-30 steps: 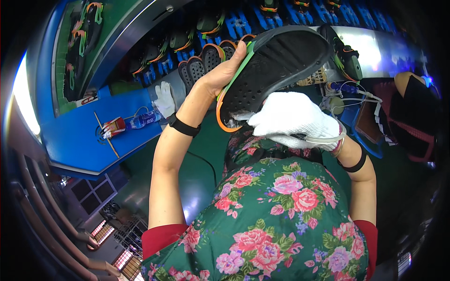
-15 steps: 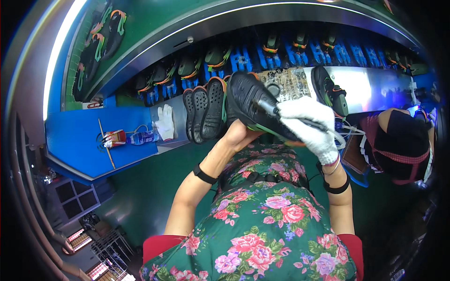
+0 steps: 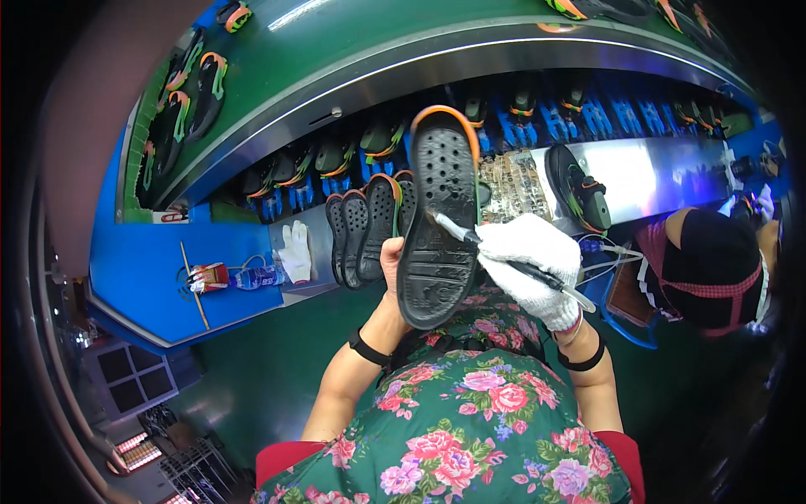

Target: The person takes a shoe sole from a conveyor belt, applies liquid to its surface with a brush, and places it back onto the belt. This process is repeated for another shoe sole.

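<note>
A black shoe sole [image 3: 434,273] with rows of holes and an orange rim stands upright before me, its inner face showing. My bare left hand [image 3: 392,259] grips its left edge; the thumb shows and the other fingers are hidden behind it. My right hand [image 3: 533,269], in a white knit glove, is closed around a brush [image 3: 462,231] with a thin tube behind it. The brush tip touches the middle of the sole, where the surface looks wet. Several similar soles [image 3: 379,223] lean in a row just left of it.
A black shoe [image 3: 578,189] lies on the metal ledge at right. Shoes on blue holders [image 3: 334,160] line the far side beneath a green conveyor [image 3: 420,38]. At left a blue table [image 3: 134,269] bears a bottle [image 3: 259,277] and a white glove [image 3: 295,252]. A co-worker [image 3: 709,260] sits at right.
The sole has turned from its tilted side view to face me and come nearer. The right hand has moved lower with the brush, which has shifted onto the sole's inner face.
</note>
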`<state>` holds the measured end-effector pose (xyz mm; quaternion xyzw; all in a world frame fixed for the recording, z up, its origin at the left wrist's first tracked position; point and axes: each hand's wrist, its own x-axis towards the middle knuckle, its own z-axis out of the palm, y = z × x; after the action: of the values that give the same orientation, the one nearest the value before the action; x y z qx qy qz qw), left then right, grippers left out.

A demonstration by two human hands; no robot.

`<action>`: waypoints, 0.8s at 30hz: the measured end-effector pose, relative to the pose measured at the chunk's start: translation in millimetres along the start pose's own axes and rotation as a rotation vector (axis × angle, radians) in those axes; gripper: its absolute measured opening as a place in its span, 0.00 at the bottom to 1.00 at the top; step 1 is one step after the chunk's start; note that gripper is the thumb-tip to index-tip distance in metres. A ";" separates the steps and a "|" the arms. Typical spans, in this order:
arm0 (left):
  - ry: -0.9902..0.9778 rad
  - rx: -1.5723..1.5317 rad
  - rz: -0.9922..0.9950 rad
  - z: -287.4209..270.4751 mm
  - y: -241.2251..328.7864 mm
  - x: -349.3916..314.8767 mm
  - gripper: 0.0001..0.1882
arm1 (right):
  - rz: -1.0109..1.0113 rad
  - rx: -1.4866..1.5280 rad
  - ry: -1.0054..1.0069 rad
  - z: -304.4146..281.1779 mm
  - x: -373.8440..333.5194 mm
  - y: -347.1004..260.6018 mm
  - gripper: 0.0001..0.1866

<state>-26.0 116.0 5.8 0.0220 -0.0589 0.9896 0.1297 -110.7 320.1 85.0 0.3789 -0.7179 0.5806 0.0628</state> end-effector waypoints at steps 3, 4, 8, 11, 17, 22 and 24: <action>0.369 0.231 0.138 16.8 -21.8 10.6 0.43 | -0.026 -0.099 0.017 -2.5 12.2 -9.4 0.11; 0.456 0.264 0.129 2.1 -20.8 4.1 0.43 | -0.060 -0.096 0.046 -1.2 17.1 -10.6 0.11; 0.311 0.114 0.069 0.6 -26.1 4.9 0.45 | -0.135 -0.148 -0.052 -7.1 20.1 1.4 0.21; 0.271 0.081 0.021 1.4 -31.2 5.5 0.44 | -0.128 -0.179 -0.130 -6.2 20.2 2.0 0.26; 0.142 -0.098 0.002 -18.8 -31.8 -8.0 0.47 | -0.068 -0.116 -0.202 13.9 10.4 -5.8 0.21; 0.143 -0.011 0.033 -20.8 -24.2 -8.6 0.47 | -0.162 -0.153 -0.077 6.9 27.0 -5.3 0.26; 0.182 0.089 0.031 -23.0 -19.2 -5.9 0.47 | -0.140 -0.145 -0.050 2.6 33.2 -11.3 0.22</action>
<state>-16.1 135.7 -15.3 -0.0632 -0.0033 0.9910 0.1181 -126.2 301.7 110.7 0.4369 -0.7312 0.5116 0.1128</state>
